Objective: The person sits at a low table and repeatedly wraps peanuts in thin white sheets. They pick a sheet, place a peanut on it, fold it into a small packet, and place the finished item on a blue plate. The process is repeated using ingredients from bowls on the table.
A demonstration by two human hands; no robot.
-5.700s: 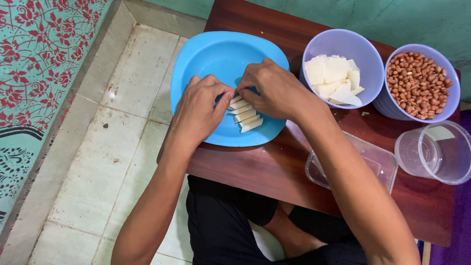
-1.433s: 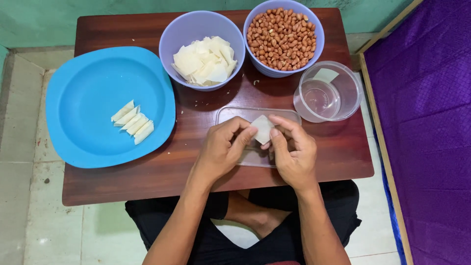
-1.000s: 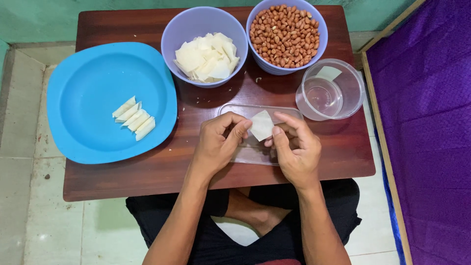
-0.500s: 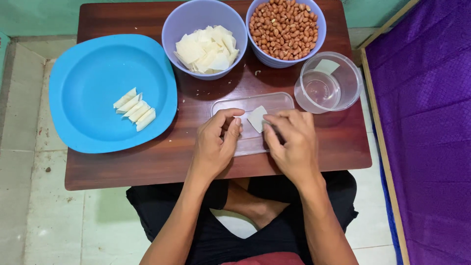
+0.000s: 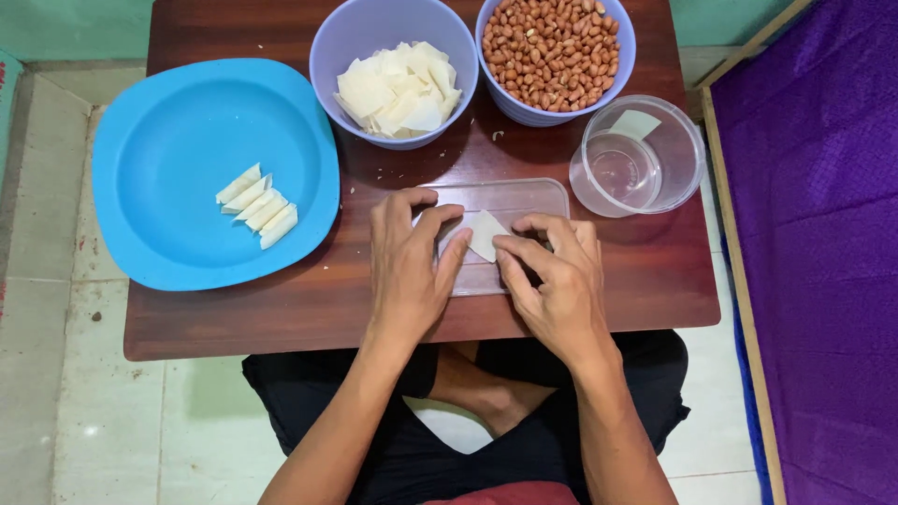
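My left hand and my right hand rest side by side on a clear flat plastic lid near the table's front edge. Their fingertips pinch a small white square wrapper lying on that lid. Behind them stands a lilac bowl heaped with more white wrappers, and beside it a second lilac bowl full of peanuts. The blue plate at the left carries several folded white rolls.
A clear round plastic tub stands at the right of the brown wooden table, with a scrap of wrapper on its rim. A purple mat lies to the right, pale floor tiles to the left. My crossed legs are under the table.
Earlier both hands were at the blue plate laying down rolls. Since then they have come to the clear lid with a fresh wrapper and lowered it flat, fingers closing in on it.
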